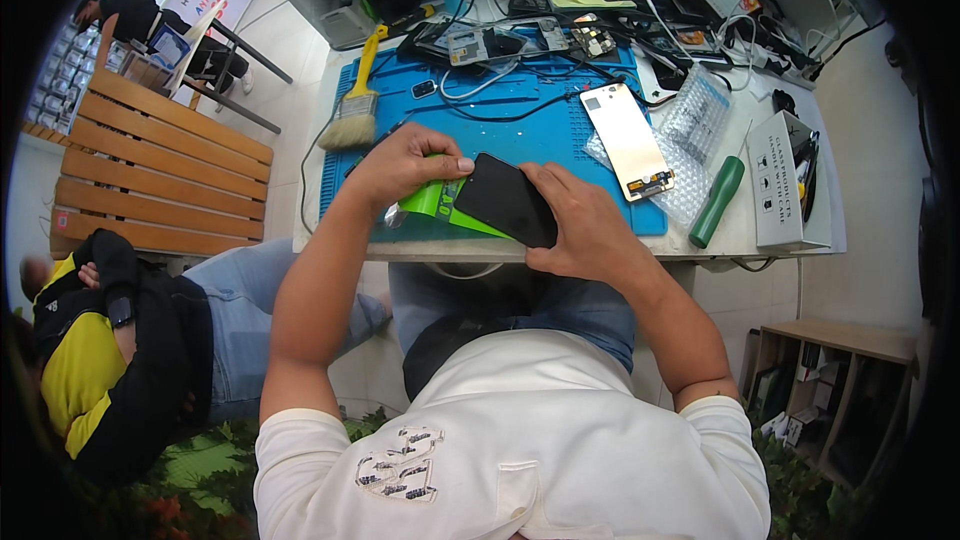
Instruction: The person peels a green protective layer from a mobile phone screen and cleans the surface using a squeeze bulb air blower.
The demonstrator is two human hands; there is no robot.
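Between my hands, over the front part of the blue work mat [540, 145], is a black phone [505, 202], tilted with its dark face up. My right hand [585, 220] grips its right end, thumb at the near edge and fingers along the far one. My left hand [415, 172] pinches a bright green film [425, 202] at the phone's left end, thumb close to the phone's corner. Some green also shows along the phone's near edge. Whether the film is stuck to the phone I cannot tell. Right of my hands lies a gold-backed phone screen [625, 135] on bubble wrap [690, 135].
A yellow-handled brush [355, 100] rests on the mat's left side. At the right are a green-handled screwdriver [717, 205] and a white box [785, 185] of tools. Phone parts and cables [500, 50] crowd the back. A person [120, 330] sits with folded arms at my left.
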